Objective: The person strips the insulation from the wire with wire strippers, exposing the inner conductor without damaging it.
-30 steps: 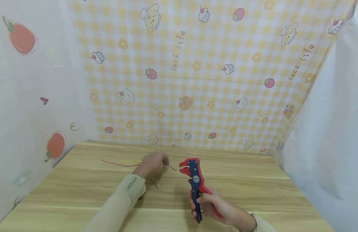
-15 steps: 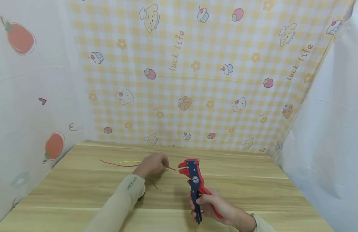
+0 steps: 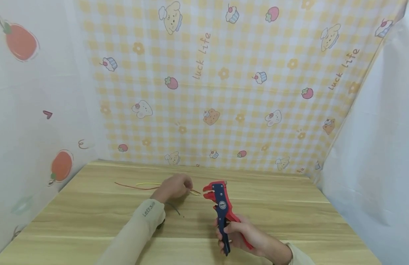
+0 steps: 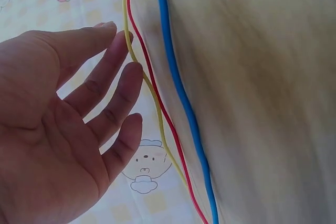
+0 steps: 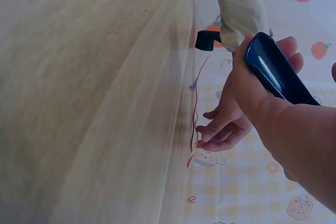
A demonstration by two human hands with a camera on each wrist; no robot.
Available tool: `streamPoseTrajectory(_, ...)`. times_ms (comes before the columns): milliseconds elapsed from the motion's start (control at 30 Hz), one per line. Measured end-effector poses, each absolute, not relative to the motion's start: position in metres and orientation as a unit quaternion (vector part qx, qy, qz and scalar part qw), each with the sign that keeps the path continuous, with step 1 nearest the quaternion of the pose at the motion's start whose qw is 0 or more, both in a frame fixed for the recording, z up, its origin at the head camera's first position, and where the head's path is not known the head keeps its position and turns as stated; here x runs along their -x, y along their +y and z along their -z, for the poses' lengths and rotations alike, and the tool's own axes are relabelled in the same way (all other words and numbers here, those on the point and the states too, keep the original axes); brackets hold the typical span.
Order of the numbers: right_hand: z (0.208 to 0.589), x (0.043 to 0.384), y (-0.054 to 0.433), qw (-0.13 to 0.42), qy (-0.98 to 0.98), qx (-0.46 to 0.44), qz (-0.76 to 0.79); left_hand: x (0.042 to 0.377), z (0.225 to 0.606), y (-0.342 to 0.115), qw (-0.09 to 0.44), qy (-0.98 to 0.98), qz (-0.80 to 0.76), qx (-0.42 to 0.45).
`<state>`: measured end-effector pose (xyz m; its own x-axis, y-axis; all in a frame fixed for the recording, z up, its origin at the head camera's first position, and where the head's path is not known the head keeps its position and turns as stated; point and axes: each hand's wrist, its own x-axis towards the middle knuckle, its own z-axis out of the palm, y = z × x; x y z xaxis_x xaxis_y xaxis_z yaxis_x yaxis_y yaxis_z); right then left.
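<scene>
My left hand (image 3: 178, 186) hovers over the wires at the back of the table. In the left wrist view, its fingers are loosely bent and apart from the thumb, fingertips against the yellow wire (image 4: 158, 108). A red wire (image 4: 174, 131) runs close beside the yellow one, and their ends meet at the top. Farther right lies a blue wire (image 4: 181, 90). My right hand (image 3: 244, 232) grips the handles of a red and dark-blue wire stripper (image 3: 221, 198). Its jaws face left, a little apart from the wire ends. Only a dark handle (image 5: 273, 69) shows in the right wrist view.
The wood-grain table (image 3: 274, 213) meets a yellow checked cloth (image 3: 191, 92) at the back. White sheets (image 3: 370, 154) hang at both sides. A black wrist camera (image 5: 206, 40) sits on the left wrist, near the table surface.
By the left fingertips, the yellow wire's end now shows more clearly beside the red one. The wire stripper has shifted very slightly left. Both arms stay nearly in place.
</scene>
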<state>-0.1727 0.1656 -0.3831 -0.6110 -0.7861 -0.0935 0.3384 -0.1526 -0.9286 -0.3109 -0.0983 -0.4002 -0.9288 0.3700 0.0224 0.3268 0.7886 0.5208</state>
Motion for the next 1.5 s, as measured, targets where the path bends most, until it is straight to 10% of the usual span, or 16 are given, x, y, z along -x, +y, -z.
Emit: streamPoseTrajectory(1500,0.377,0.165,0.157,0.397,0.513,0.225,0.727,0.276,0.383,-0.143,0.089,0.901,-0.306,-0.294)
